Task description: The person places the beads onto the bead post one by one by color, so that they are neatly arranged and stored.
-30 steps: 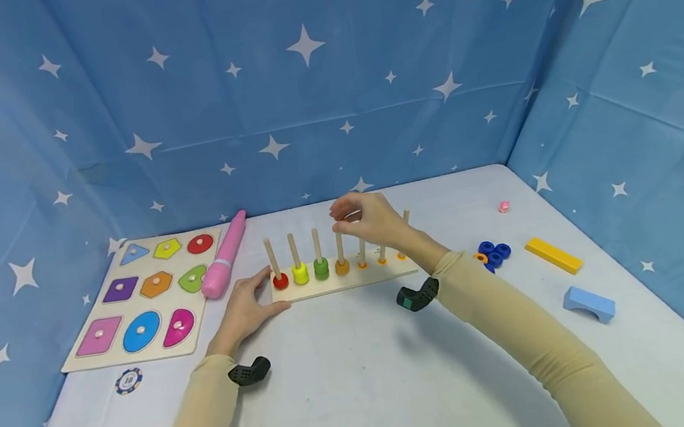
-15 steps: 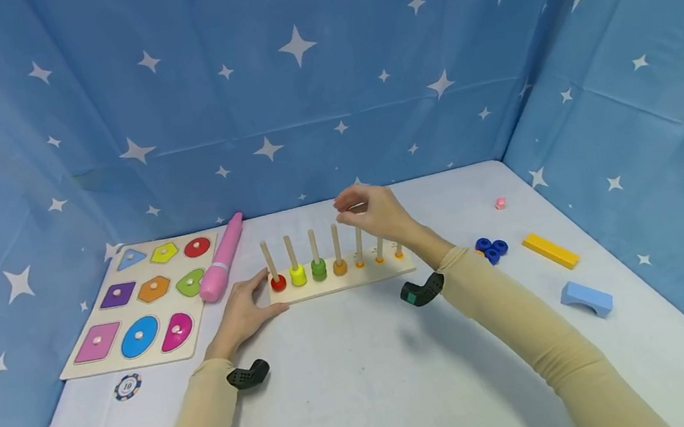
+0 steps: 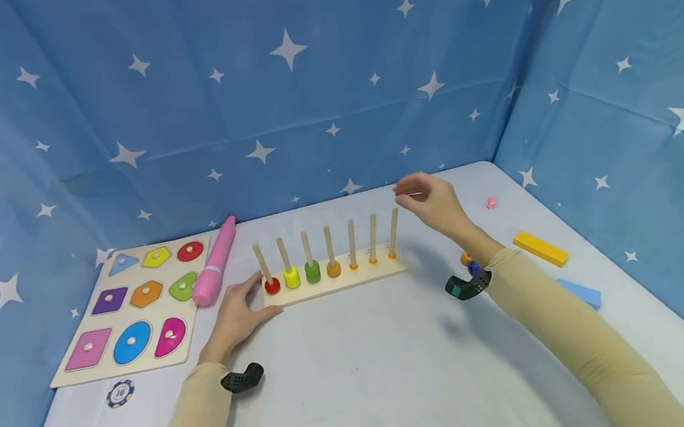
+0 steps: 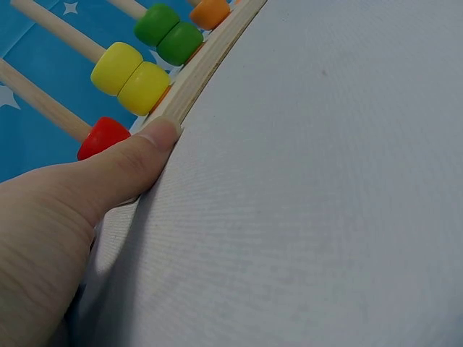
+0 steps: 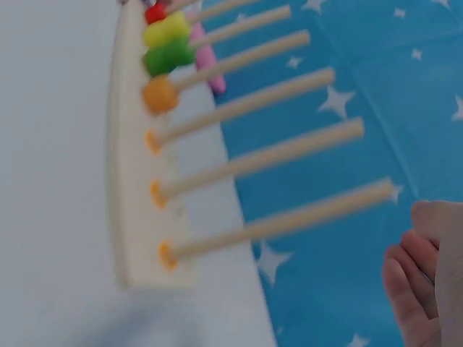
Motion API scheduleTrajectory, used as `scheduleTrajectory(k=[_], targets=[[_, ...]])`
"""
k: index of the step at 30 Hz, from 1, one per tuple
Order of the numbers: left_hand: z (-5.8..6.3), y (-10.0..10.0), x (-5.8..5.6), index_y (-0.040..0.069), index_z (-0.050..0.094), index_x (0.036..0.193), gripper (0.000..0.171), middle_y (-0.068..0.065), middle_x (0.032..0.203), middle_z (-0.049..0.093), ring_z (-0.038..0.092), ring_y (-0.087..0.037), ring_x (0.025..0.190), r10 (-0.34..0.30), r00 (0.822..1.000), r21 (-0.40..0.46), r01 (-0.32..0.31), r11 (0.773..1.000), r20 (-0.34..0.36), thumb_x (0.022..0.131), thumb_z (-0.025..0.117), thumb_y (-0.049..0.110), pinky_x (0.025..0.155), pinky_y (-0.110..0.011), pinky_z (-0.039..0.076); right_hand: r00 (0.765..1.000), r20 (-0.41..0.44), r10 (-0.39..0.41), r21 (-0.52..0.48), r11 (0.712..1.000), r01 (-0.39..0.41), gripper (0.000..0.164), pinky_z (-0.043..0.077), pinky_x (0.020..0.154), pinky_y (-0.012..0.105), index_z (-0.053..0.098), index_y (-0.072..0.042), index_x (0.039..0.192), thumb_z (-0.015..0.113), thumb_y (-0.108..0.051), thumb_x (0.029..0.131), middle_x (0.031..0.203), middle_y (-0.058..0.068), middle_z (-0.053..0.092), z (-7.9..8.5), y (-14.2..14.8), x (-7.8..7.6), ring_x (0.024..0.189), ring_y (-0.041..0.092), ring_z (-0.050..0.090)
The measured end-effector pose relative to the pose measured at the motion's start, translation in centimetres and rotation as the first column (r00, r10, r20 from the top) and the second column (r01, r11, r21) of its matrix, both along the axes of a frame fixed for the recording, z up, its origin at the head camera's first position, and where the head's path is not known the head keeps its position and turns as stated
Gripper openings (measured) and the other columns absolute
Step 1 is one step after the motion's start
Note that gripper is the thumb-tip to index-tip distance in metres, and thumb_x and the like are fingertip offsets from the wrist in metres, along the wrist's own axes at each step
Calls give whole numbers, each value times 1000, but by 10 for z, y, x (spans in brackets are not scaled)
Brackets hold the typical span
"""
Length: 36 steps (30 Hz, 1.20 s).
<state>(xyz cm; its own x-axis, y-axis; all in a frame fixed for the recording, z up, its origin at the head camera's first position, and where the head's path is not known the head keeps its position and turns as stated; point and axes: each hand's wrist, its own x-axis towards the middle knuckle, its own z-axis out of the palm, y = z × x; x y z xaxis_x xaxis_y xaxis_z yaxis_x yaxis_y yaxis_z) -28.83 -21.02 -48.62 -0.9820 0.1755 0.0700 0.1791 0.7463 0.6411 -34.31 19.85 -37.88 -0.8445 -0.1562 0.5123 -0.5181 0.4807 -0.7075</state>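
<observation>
A wooden peg board (image 3: 352, 282) with several upright pegs stands at the middle of the table in the head view. It carries a red bead (image 3: 272, 287), two yellow beads (image 4: 129, 76), two green beads (image 4: 168, 34) and an orange bead (image 3: 333, 270); the three pegs at the right end bear none. My left hand (image 3: 235, 322) grips the board's left end, thumb along the front edge. Beyond the rightmost peg (image 3: 393, 232), my right hand (image 3: 436, 206) is raised in the air, its fingers loosely bent with nothing between them.
A shape puzzle (image 3: 130, 294), a pink stick (image 3: 215, 262) and a poker chip (image 3: 121, 394) lie left. Blue beads (image 3: 474, 268), partly hidden by the right arm, a yellow block (image 3: 540, 249), a blue block (image 3: 581, 293) and a small pink piece (image 3: 491, 203) lie right.
My right hand has moved right, from above the middle pegs to past the board's right end. My left hand keeps its grip on the board. The head view has shifted slightly.
</observation>
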Motion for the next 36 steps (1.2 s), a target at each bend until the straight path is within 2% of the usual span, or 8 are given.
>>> scheduleTrajectory(k=[5,11,15,18,21,24,28,36], targets=[[-2,0,0,9,34,147,94,-18,137,45,38,-34,125,-4,1000,6,4,1000,-20,73,79,44,104,-51,33,995,88,-41,22,999,39,27,52,86,31,61,-3,114,66,-14,89,108,8,66,-19,29,8,98,21,63],[-3,0,0,8,35,146,93,-18,137,45,39,-34,124,-7,1000,9,7,1000,-26,73,80,43,104,-51,34,984,155,-85,81,994,73,27,52,81,21,61,-6,113,67,-16,89,107,7,67,-45,60,21,95,20,63],[-2,-1,0,9,35,146,93,-18,136,46,39,-34,124,-7,1000,7,7,1000,-26,72,80,44,104,-51,34,979,181,-98,127,989,75,26,51,77,15,61,-5,112,67,-12,88,105,9,67,-60,78,32,92,22,64],[-2,-1,-1,9,35,146,93,-18,136,46,40,-34,123,-11,999,0,11,1000,-32,72,79,45,104,-50,35,977,177,-115,192,978,80,24,53,73,18,62,-4,109,68,-8,87,102,11,68,-70,91,40,89,25,65],[-2,-2,-1,8,35,146,94,-19,136,45,39,-35,124,-11,999,-3,11,1000,-32,73,79,46,104,-51,34,983,146,-115,264,962,73,24,56,71,27,63,-3,106,70,-5,84,99,12,68,-77,101,46,84,25,66],[-1,-1,0,8,34,147,94,-19,137,44,39,-34,125,-11,1000,5,11,1000,-23,72,79,46,105,-51,33,990,104,-97,317,947,60,24,56,72,37,64,-2,104,72,-5,81,96,12,69,-80,107,53,82,24,67],[-1,-1,0,8,35,146,94,-19,137,44,38,-34,125,-13,1000,14,14,1000,-19,73,79,44,105,-51,33,992,90,-84,358,933,46,26,55,74,42,64,-2,105,73,-7,81,96,12,69,-81,107,54,82,23,66],[1,0,2,8,35,146,93,-19,137,45,38,-34,125,-14,1000,16,14,1000,-24,73,79,43,104,-51,33,959,245,-142,421,906,27,25,53,77,41,64,-1,105,72,-9,82,97,10,67,-73,103,49,84,23,61]])
